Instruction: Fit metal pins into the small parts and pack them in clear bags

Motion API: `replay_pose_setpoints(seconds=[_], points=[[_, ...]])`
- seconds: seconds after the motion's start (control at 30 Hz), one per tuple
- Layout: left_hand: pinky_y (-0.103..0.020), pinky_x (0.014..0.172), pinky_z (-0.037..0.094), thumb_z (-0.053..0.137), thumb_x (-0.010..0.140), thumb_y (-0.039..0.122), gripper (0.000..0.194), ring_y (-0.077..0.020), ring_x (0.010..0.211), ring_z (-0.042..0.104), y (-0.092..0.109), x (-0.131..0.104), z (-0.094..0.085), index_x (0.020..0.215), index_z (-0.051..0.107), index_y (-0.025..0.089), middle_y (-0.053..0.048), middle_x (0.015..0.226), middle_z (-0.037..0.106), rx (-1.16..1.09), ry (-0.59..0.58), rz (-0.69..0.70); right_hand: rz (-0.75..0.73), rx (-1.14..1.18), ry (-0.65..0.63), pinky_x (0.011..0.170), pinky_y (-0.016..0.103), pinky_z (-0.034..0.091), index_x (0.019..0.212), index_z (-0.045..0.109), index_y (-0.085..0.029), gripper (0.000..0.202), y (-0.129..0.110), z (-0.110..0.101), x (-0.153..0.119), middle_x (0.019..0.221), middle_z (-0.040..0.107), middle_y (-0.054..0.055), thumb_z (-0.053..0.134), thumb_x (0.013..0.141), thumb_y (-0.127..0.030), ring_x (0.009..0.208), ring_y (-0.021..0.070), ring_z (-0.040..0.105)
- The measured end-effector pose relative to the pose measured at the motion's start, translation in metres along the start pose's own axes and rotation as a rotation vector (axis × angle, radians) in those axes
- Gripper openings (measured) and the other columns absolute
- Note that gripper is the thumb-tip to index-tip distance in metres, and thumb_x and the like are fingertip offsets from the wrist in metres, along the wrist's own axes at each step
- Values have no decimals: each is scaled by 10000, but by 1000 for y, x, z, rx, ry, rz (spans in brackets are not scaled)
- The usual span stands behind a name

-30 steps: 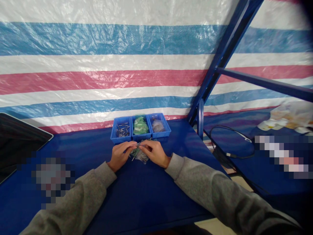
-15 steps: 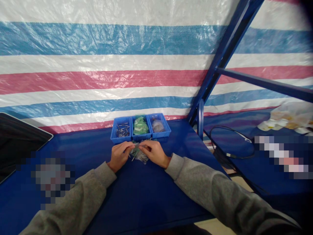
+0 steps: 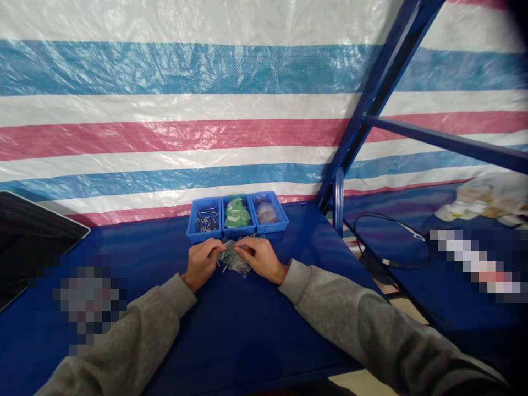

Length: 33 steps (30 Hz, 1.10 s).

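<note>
Our left hand and right hand, fingers pinching a small clear plastic bag, three blue rectangular plastic bins just beyond, blue worktop below

Reads as glossy, crinkled woven plastic on striped tarp. Shows smooth plastic on blue bins, shiny metal on loose rods, thin glossy film on clear bags, matt cloth on grey sleeves, smooth low sheen on blue tabletop.
</note>
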<state>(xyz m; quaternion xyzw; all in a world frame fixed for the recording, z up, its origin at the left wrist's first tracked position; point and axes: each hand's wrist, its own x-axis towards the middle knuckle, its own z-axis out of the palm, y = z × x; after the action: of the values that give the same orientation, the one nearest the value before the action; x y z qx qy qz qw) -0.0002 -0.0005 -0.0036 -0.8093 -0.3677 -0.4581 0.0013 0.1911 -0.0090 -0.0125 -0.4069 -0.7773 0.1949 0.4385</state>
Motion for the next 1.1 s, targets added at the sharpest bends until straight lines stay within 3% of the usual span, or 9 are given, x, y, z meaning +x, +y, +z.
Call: replay_pose_setpoints(seconds=[0.43, 0.6, 0.83, 1.1], points=[[-209, 609, 450, 476, 874, 229, 137, -102, 616, 574, -1, 0, 1, 777, 552, 168, -6, 696, 606, -5, -42, -17, 1, 13, 1, 546, 218, 384, 879, 668, -187, 212, 0, 1, 0, 597, 568, -10, 520, 862, -338, 538, 111, 500], [-218, 646, 477, 528, 851, 254, 100, -106, 654, 594, 3, 3, 0, 851, 571, 163, -17, 782, 639, -30, -55, -60, 11, 22, 13, 543, 219, 370, 839, 648, -181, 207, 0, 0, 0, 548, 519, -25, 511, 867, -333, 515, 111, 483], [-205, 591, 479, 548, 840, 274, 218, -97, 633, 578, 7, 8, -5, 1020, 555, 152, -30, 846, 636, -143, -81, -129, 28, 45, 55, 522, 220, 355, 834, 637, -184, 240, -1, 0, -2, 550, 517, -26, 476, 881, -355, 496, 110, 473], [-214, 607, 448, 562, 836, 260, 123, -98, 612, 547, 5, 9, -3, 865, 612, 152, -20, 771, 624, -105, -153, -70, 40, 69, 97, 546, 218, 374, 862, 640, -170, 256, -2, -3, -3, 564, 526, -19, 466, 886, -357, 508, 108, 479]])
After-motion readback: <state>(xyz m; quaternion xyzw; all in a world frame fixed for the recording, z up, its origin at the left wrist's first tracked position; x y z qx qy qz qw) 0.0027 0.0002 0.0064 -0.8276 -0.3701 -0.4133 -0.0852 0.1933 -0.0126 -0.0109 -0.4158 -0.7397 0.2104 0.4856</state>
